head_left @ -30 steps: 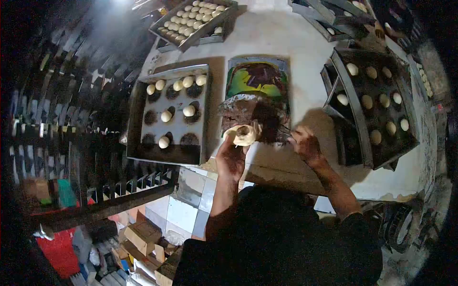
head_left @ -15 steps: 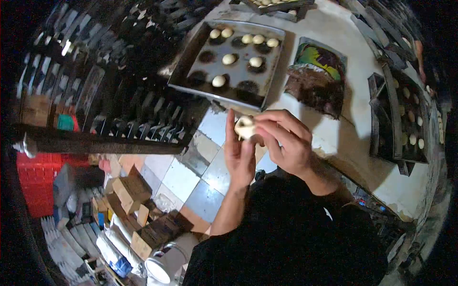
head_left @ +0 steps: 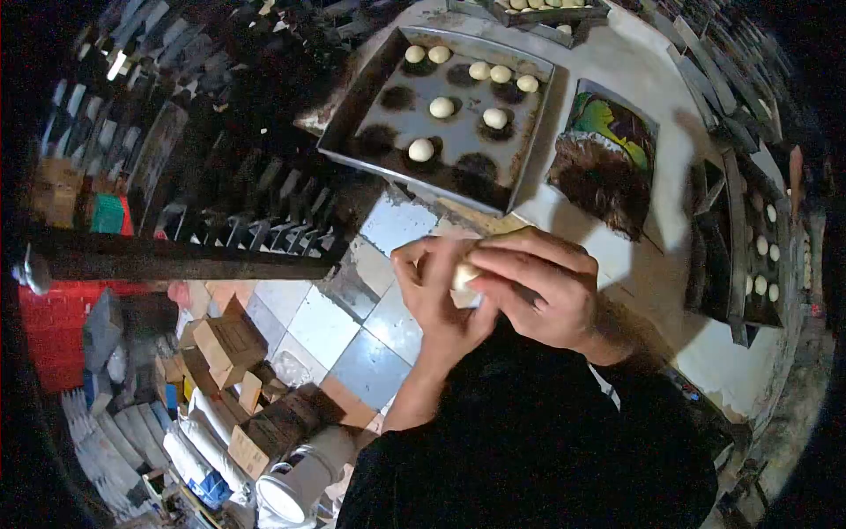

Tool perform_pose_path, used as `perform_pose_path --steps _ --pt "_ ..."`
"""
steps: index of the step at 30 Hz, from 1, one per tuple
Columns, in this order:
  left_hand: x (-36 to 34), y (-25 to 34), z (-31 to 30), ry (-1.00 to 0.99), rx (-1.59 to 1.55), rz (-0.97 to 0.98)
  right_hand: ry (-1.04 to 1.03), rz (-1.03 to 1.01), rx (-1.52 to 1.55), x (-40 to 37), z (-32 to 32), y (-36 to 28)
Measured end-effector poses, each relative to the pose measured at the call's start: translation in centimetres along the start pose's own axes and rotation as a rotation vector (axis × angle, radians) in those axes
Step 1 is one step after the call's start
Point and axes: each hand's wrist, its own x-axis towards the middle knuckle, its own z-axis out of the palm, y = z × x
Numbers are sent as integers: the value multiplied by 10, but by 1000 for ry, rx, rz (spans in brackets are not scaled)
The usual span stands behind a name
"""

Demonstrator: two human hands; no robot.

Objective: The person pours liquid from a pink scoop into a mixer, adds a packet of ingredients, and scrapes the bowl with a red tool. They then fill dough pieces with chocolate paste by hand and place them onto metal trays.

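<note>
A small pale dough ball is between my two hands, partly hidden by the fingers. My left hand cups it from the left with curled fingers. From the other side, the fingertips of my right hand pinch its edge. Just beyond the hands lies a dark, square metal baking tray with several round dough balls on it, one of them a dough ball near its front edge. To the tray's right is an opened plastic bag with a dark brown paste spilling at its mouth.
On the right, another tray holds several dough balls, and one more tray is at the far edge. A dark rack stands left. Cardboard boxes, a white bucket and a red crate are on the tiled floor.
The dough piece showed a dark hollow in its middle; now fingers cover most of it. My left fingers have curled in around it. The view has shifted slightly.
</note>
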Motion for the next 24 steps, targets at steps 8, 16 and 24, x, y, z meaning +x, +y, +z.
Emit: perform_pose_path --steps 8,16,24 --pt "74 -40 51 -91 -776 -121 -30 359 501 61 -45 66" --pt "132 -57 93 196 -418 57 170 -225 156 81 -36 115" --pt "180 -125 71 -148 -435 -14 -334 488 318 105 5 152"
